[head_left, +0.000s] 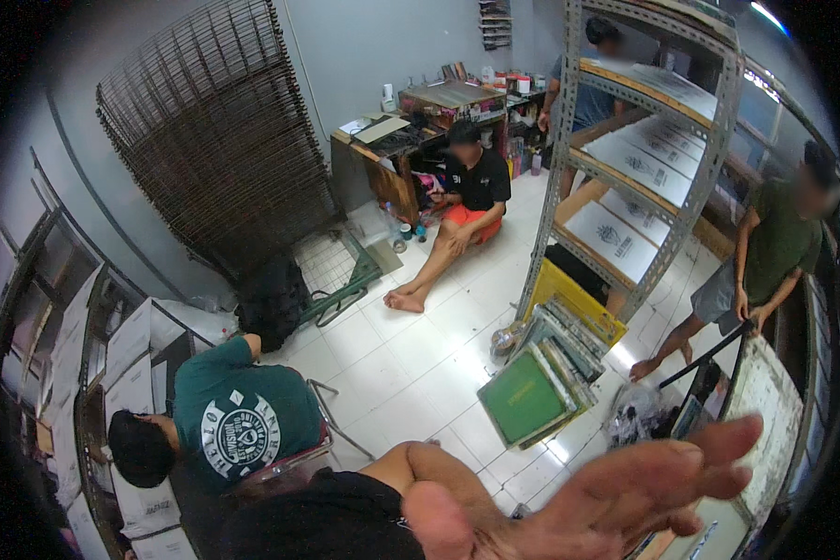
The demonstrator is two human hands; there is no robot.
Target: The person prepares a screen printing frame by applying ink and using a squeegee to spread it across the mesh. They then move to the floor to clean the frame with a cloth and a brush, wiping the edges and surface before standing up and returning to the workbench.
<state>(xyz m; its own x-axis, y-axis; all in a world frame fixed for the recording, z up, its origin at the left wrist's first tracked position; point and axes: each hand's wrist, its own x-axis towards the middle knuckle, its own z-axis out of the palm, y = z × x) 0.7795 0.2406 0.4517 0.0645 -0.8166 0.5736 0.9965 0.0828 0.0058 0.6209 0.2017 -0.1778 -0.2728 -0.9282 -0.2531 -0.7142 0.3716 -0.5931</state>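
My right hand [579,504] fills the lower right, very close and holding nothing. Its thumb stands apart on the left, and the other fingers stretch toward the right, partly overlapping. Behind the fingers in this view is a pale, worn board [765,411], but I cannot tell whether they touch it. Black cloth [322,523] and a bent bare leg [448,476] appear beside the hand at the bottom. My left hand is out of view.
Green-faced framed screens [527,397] lean together on the tiled floor [383,345] below a metal shelf rack [541,233] of printed sheets. A person in a green shirt [247,411] sits left; another sits on the floor [476,177]. Two people stand right. A wire rack [210,131] stands behind.
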